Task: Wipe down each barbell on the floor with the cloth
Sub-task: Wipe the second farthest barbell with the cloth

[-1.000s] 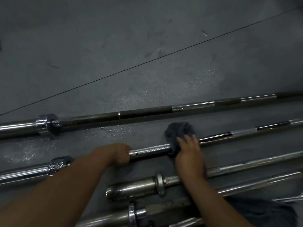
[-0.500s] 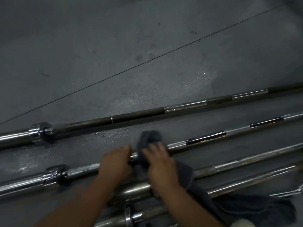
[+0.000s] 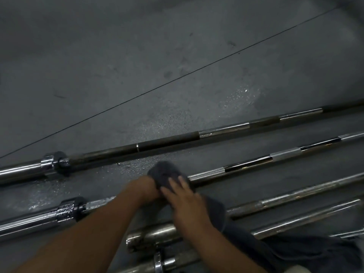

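Fingers, right hand, hold cloth round barbell.

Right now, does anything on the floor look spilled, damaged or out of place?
Wet specks glisten on the floor beside the farthest barbell, like spray or drips. The thick bar end between the arms looks stained and pitted. The barbells lie roughly parallel; none is askew.
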Motion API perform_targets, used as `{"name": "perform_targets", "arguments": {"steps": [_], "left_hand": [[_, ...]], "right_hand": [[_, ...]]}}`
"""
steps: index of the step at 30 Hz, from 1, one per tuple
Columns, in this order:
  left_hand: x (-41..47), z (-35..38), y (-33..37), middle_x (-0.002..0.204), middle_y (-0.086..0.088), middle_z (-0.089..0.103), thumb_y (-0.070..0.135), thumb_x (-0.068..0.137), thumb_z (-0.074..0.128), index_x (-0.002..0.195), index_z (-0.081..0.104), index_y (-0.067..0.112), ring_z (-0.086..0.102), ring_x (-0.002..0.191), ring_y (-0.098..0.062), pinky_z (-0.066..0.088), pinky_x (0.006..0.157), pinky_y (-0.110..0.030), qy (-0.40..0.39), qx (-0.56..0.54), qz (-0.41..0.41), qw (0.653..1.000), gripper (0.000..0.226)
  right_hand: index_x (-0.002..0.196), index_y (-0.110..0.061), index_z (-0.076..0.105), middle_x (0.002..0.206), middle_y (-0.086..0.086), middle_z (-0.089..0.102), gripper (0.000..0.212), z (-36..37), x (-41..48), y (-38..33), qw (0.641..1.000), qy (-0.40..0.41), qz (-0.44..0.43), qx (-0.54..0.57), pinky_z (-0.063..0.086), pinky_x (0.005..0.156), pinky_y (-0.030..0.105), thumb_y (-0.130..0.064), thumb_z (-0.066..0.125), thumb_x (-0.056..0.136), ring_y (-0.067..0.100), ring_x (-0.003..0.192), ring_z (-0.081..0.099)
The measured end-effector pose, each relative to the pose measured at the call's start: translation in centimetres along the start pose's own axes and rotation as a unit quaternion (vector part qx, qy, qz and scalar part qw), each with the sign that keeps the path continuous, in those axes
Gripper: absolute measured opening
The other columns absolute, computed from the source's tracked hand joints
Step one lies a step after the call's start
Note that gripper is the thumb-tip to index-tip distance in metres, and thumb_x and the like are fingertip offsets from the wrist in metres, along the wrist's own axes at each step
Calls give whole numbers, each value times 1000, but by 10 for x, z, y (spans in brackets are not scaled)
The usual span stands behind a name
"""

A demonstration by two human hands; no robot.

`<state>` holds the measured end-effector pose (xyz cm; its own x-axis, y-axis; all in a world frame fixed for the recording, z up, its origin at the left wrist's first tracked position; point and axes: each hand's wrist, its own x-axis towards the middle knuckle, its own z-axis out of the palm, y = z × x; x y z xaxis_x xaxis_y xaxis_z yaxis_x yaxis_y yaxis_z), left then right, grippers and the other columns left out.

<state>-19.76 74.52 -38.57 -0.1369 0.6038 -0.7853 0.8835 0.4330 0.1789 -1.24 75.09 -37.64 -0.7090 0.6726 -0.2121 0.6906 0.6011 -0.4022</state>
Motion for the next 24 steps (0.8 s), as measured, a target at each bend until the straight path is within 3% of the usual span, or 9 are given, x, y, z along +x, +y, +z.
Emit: {"name": "perform_targets", "arguments": {"steps": [3, 6, 8, 11, 13, 15, 18, 20, 24], "left_hand": [[-19, 30, -3, 114, -1, 66, 50, 83, 64, 120, 55, 24, 64, 104, -24, 49, 79, -34, 210, 87, 5, 974, 46], [-24, 53, -2, 91, -2, 67, 58, 79, 68, 98, 55, 25, 64, 82, -24, 49, 65, -35, 334, 90, 41, 937, 40], [-13, 42, -7, 90, 0, 68, 71, 79, 60, 96, 54, 26, 66, 82, -23, 49, 65, -33, 273, 72, 46, 958, 49], [0, 14, -13, 104, 3, 69, 79, 72, 58, 104, 62, 28, 65, 92, -19, 48, 74, -29, 57, -2, 54, 997, 60], [0, -3, -11, 109, 4, 69, 75, 68, 66, 105, 64, 29, 64, 96, -17, 50, 80, -28, 11, -34, 49, 998, 60], [-8, -5, -8, 108, 6, 66, 73, 69, 67, 103, 59, 31, 63, 100, -18, 48, 79, -30, 66, 22, 41, 997, 54], [-22, 34, -2, 97, 0, 64, 59, 77, 71, 96, 51, 26, 62, 90, -23, 47, 70, -34, 269, 93, 55, 957, 43], [-20, 42, -2, 89, -2, 66, 54, 76, 74, 93, 53, 23, 64, 80, -24, 49, 65, -33, 292, 109, 44, 949, 41], [-8, -6, -7, 121, -7, 66, 45, 88, 64, 118, 63, 22, 63, 105, -20, 44, 84, -25, -24, -38, 61, 997, 38]], "right_hand": [[137, -37, 45, 158, -6, 33, 65, -9, -6, 21, 999, 0, -6, 34, 50, 93, 49, -10, 41, 77, 21, 149, 24], [140, -34, 47, 159, -4, 31, 75, -19, -14, 83, 986, 60, 152, 43, 47, 101, 49, 2, 50, 75, 20, 150, 20], [141, -31, 48, 158, -2, 32, 76, -19, -9, 73, 980, 63, 183, 36, 48, 101, 48, 5, 55, 74, 25, 150, 18], [137, -34, 45, 157, -1, 35, 69, -6, -7, 21, 999, 12, 29, 13, 54, 89, 48, -8, 54, 74, 32, 148, 24], [141, -36, 39, 162, -5, 24, 67, -10, -10, 26, 999, -20, -2, 27, 49, 96, 49, -9, 45, 79, 25, 152, 14], [147, -35, 39, 163, -4, 20, 77, -25, -11, 69, 997, 2, 72, 28, 43, 106, 49, -1, 48, 79, 22, 152, 12], [146, -29, 44, 162, 1, 24, 81, -33, -13, 105, 976, 55, 211, 23, 40, 109, 51, 5, 56, 74, 25, 151, 12], [142, -26, 49, 158, 4, 33, 70, -23, -4, 67, 978, 77, 191, 14, 45, 102, 53, 0, 51, 77, 33, 149, 19], [147, -35, 31, 164, -8, 10, 68, -9, -4, -5, 997, -65, 34, 37, 41, 104, 48, -9, 44, 86, 22, 153, 0]]}}
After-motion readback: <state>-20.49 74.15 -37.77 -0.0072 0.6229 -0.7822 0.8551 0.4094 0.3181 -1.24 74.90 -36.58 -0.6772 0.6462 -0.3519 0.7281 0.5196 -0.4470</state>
